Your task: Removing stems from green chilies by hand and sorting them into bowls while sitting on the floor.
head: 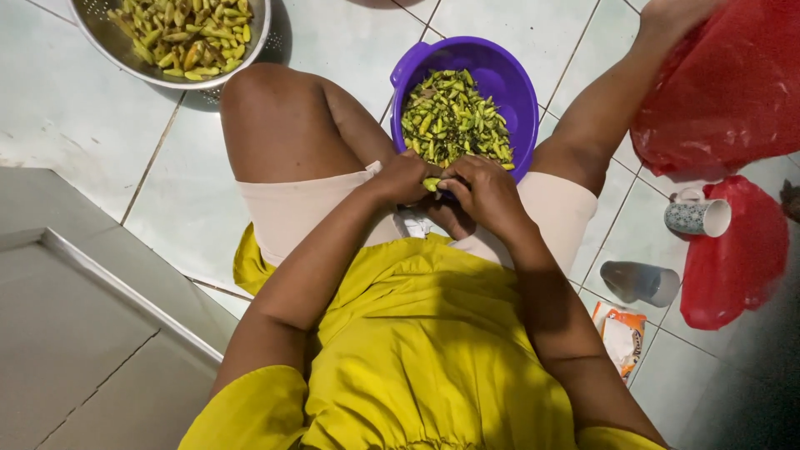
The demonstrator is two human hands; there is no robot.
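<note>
Head view looks straight down, and I see both hands meeting over the near rim of the purple bowl (493, 75), which sits on the tiled floor (75, 108) between the knees. The left hand (406, 177) and right hand (483, 193) each have their fingertips pinched together on one small green pod (431, 184), which sits right between them, touching both. Its long axis seems to run roughly left to right, one end toward each hand (I can only see a sliver of it, so I hold that loosely). Neither hand is clearly nearer; the pod bridges them. It lies just at the near edge of the bowl, above the heap of green pieces (450, 121) inside.

At the far left corner of the floor stands a metal colander (260, 33) full of yellowish pods. By the right edge I see red plastic bags (725, 92), a patterned mug (698, 217) on its side, a clear cup (640, 282) and a small packet (621, 333).
</note>
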